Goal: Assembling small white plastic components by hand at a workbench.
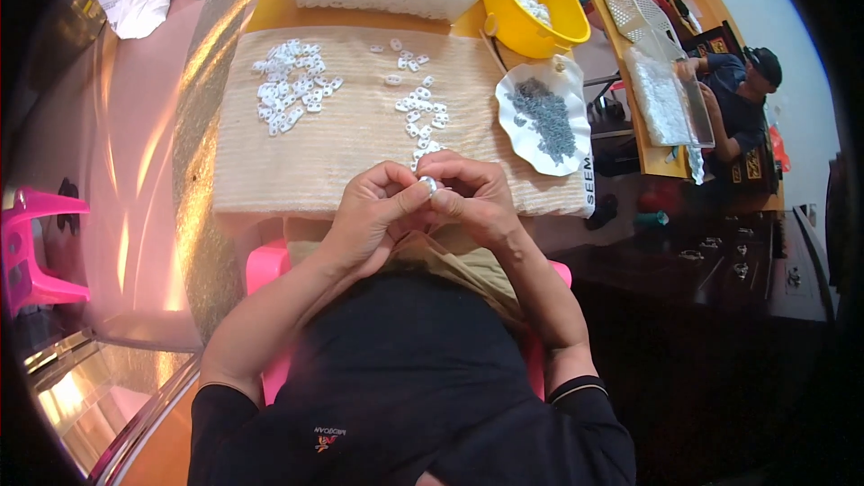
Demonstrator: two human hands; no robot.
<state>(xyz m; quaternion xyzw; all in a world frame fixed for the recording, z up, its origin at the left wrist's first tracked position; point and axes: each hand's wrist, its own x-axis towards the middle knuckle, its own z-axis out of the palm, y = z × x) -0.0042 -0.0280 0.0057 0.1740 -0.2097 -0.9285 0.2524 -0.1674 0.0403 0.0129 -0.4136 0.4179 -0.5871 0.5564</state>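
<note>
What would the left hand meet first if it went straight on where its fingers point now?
The left hand would first press on the small pale piece at its fingertips, then apparently the right hand; depth between them is hard to judge.

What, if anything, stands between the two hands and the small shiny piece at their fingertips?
Nothing visible: the left hand and right hand both meet at the small shiny piece. The loose white pieces lie beyond them on the beige sheet.

Wearer's hands (372, 209): two; visible held piece (428, 184): one; yellow basin (516, 30): one; scalloped plate (525, 148): one.
</note>
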